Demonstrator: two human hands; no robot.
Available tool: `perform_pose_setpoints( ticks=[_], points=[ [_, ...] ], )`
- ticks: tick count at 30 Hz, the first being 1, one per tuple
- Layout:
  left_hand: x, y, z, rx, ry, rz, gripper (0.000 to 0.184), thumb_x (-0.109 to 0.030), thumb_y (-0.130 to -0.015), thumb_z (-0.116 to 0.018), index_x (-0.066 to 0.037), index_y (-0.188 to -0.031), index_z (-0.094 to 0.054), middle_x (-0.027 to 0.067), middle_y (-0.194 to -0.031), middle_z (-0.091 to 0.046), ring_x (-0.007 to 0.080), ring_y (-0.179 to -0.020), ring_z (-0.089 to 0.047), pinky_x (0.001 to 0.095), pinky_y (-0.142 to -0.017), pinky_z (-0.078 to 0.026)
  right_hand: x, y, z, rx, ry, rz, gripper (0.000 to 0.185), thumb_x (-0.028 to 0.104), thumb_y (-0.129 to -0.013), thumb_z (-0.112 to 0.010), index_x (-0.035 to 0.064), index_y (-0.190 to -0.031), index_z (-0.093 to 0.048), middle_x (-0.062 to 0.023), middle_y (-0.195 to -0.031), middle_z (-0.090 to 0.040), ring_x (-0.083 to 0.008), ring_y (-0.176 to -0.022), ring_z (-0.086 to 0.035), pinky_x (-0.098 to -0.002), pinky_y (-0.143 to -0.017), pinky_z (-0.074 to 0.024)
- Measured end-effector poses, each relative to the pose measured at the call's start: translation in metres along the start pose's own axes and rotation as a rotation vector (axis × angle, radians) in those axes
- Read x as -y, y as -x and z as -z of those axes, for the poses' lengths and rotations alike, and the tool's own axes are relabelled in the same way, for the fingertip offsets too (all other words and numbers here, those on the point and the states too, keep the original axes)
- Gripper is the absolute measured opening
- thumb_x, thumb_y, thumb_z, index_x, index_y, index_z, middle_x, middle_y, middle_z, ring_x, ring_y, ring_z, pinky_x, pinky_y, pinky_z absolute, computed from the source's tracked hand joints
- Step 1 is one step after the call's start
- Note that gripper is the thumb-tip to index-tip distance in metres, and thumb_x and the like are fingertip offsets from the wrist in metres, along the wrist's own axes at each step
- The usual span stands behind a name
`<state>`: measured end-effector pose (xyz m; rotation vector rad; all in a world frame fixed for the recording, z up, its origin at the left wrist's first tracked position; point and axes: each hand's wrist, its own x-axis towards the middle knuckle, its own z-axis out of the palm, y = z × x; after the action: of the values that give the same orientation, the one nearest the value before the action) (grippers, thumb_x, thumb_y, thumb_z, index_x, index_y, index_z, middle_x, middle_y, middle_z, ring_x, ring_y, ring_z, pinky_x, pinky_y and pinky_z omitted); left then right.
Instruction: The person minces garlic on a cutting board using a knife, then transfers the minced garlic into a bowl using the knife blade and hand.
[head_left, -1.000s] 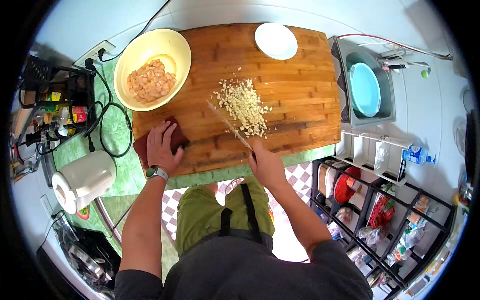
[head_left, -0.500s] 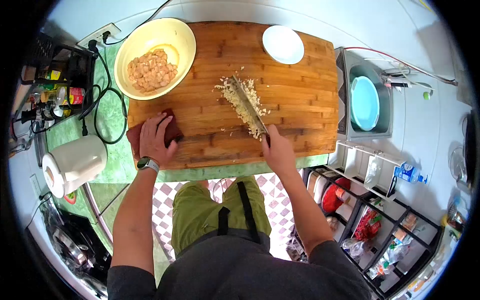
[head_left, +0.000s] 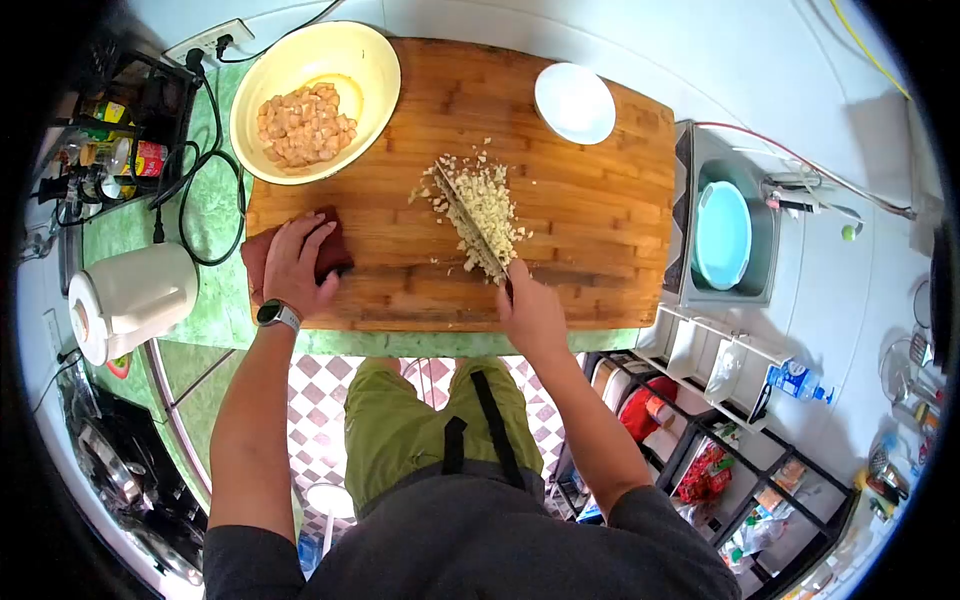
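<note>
Steadying the brown wooden board (head_left: 600,220), apparently, the spread left hand (head_left: 293,262) presses dark-red cloth (head_left: 334,252) at its left edge. Apart, the right hand (head_left: 534,316) grips a long metal knife (head_left: 469,220) over central pale chopped bits (head_left: 492,198).

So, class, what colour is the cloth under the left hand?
The cloth under the left hand is dark reddish-brown, seen best in the head view.

one head-worn view looks forward and steeply down from above the person's torso.
</note>
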<state>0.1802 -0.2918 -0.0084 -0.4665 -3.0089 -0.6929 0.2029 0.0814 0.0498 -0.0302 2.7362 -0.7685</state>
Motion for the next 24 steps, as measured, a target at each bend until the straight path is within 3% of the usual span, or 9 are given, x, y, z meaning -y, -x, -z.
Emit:
perform_pose_setpoints(
  ticks=[11,14,16,24],
  points=[
    [-0.005,-0.002,0.007,0.007,-0.019,0.023,0.078,-0.017,-0.068,-0.079,-0.012,-0.143,-0.057,0.0117,-0.148,-0.054,0.0354,-0.141,-0.048,0.0531,-0.123,-0.036,-0.011,0.006,0.005,0.075,0.020,0.056,0.021,0.019,-0.099,-0.062,0.0073,-0.107,-0.048,-0.0251,-0.077,-0.067,-0.0503,-0.073,-0.066,-0.0614,-0.064,-0.0500],
    [-0.003,-0.004,0.007,-0.019,0.017,0.020,0.076,-0.014,-0.066,-0.073,-0.008,-0.141,-0.058,0.0162,-0.146,-0.055,0.0398,-0.141,-0.049,0.0558,-0.122,-0.035,-0.013,-0.004,0.016,0.118,0.040,0.095,0.020,0.018,-0.100,-0.063,0.0049,-0.105,-0.048,-0.0268,-0.080,-0.067,-0.0517,-0.076,-0.064,-0.0592,-0.064,-0.0491],
    [-0.004,-0.002,0.009,0.000,0.018,0.012,0.077,-0.013,-0.066,-0.073,-0.008,-0.141,-0.058,0.0155,-0.146,-0.056,0.0396,-0.141,-0.049,0.0559,-0.122,-0.035,-0.005,-0.006,0.029,0.063,0.037,0.028,0.020,0.018,-0.100,-0.063,0.0046,-0.104,-0.049,-0.0269,-0.079,-0.066,-0.0520,-0.076,-0.064,-0.0596,-0.064,-0.0488],
    [-0.003,0.003,0.004,-0.031,0.001,0.026,0.076,-0.012,-0.065,-0.074,-0.010,-0.140,-0.058,0.0145,-0.145,-0.056,0.0390,-0.140,-0.049,0.0549,-0.121,-0.037,-0.028,-0.037,0.034,-0.046,0.054,0.100,0.019,0.021,-0.102,-0.061,0.0048,-0.104,-0.050,-0.0273,-0.077,-0.067,-0.0515,-0.075,-0.066,-0.0608,-0.064,-0.0499]
  ],
)
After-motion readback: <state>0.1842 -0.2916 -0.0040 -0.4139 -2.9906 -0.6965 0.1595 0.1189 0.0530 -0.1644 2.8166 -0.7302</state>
